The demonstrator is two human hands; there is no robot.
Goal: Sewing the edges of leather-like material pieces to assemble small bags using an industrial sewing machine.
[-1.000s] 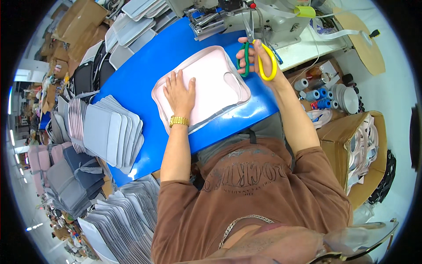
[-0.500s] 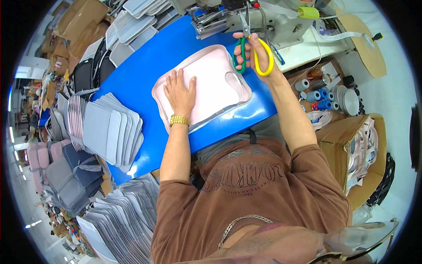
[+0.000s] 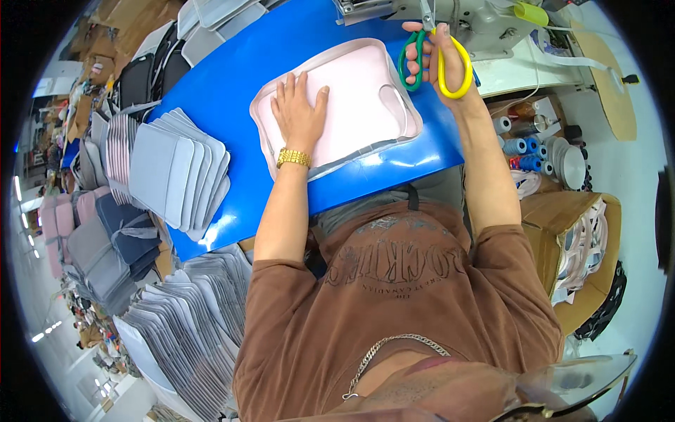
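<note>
A pale pink fabric panel (image 3: pixel 355 88) with a raised rim and rounded corners lies on the blue table (image 3: pixel 242 151). My left hand (image 3: pixel 299 116) rests flat on its left part, fingers spread, a gold watch at the wrist. At the panel's right end is an oval opening with a strap-like edge. My right hand (image 3: pixel 437 62) is raised beyond the panel's far right corner, wrapped round a pair of scissors (image 3: pixel 456 74) with one green and one yellow handle. The scissors' blades point away from me; their tips run out of the picture's top.
Grey panels (image 3: pixel 176 169) lie stacked at the table's left, with another large stack (image 3: pixel 186 323) below. A sewing machine (image 3: pixel 492 32) stands at the far right. Thread spools (image 3: pixel 520 146) and a cardboard box (image 3: pixel 545 225) of pale straps sit to the right.
The view has shifted, so the table and panel appear higher and the panel slightly to the right. My left hand stays flat on the panel; my right hand still grips the scissors.
</note>
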